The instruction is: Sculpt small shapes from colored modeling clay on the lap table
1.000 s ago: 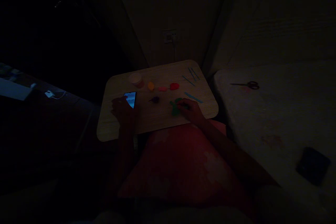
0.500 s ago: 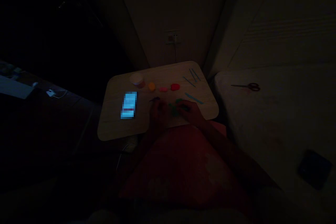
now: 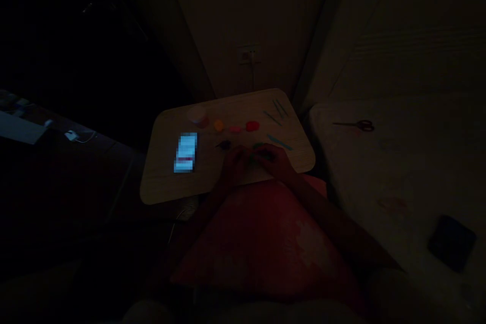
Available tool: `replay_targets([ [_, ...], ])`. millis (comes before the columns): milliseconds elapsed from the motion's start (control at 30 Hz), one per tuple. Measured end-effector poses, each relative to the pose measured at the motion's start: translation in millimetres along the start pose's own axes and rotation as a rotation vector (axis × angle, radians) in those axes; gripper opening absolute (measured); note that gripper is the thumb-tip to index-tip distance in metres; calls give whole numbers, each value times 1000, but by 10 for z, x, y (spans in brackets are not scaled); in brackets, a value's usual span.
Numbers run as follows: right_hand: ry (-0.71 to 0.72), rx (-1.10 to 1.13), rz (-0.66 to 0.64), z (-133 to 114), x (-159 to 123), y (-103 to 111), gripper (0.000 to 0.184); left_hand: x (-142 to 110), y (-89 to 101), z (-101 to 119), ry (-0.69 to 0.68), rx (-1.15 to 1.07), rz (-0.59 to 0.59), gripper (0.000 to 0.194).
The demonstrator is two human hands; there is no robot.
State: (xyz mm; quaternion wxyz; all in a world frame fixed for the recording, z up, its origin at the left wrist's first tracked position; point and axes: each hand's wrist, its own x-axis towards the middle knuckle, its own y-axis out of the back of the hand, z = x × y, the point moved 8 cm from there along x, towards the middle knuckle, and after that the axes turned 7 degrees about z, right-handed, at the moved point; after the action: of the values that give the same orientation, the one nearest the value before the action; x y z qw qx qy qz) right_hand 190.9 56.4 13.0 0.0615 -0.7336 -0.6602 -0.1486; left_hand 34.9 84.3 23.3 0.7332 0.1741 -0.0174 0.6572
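l hand (image 3: 236, 167) & r hand (image 3: 274, 159) curled over green clay lump (image 3: 258, 146) on pale wood tray (image 3: 163, 182), hold unclear; red clay lump (image 3: 252, 125) sits apart.

Green modelling clay (image 3: 259, 146) lies under the cupped left hand (image 3: 235, 166) and right hand (image 3: 274, 158), mostly hidden; only a dim green sliver shows beyond the fingers; its shape cannot be made out; it sits toward the near edge of the pale wooden tray (image 3: 159, 185).
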Motion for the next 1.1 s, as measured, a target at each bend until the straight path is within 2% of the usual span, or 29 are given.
replay_targets([
  [100,-13,19,26,0,-6,18,24,5,55,-48,23,-24,40,41],
  [167,8,-8,101,-34,2,103,22,2,104,-84,43,-50,80,42],
  [233,79,-97,187,-116,24,216,23,-6,137,-114,64,-78,104,43],
  [300,186,-258,219,-230,64,283,22,-15,141,-123,77,-97,101,44],
  [400,318,-558,139,-350,157,236,22,-26,120,-120,108,-111,80,41],
  [500,300,-805,5,-312,251,121,30,-35,91,-133,159,-117,54,38],
  [600,280,-910,-90,-259,284,21,27,-40,87,-155,185,-135,48,35],
  [733,291,-892,-111,-222,301,-8,21,-35,111,-171,176,-129,59,32],
  [900,279,-739,-134,-149,308,1,15,-24,113,-133,132,-84,41,27],
  [1000,257,-583,-106,-161,284,24,13,-24,91,-143,132,-76,12,27],
  [1100,183,-321,-24,-178,250,92,13,-27,120,-173,159,-125,57,30],
])
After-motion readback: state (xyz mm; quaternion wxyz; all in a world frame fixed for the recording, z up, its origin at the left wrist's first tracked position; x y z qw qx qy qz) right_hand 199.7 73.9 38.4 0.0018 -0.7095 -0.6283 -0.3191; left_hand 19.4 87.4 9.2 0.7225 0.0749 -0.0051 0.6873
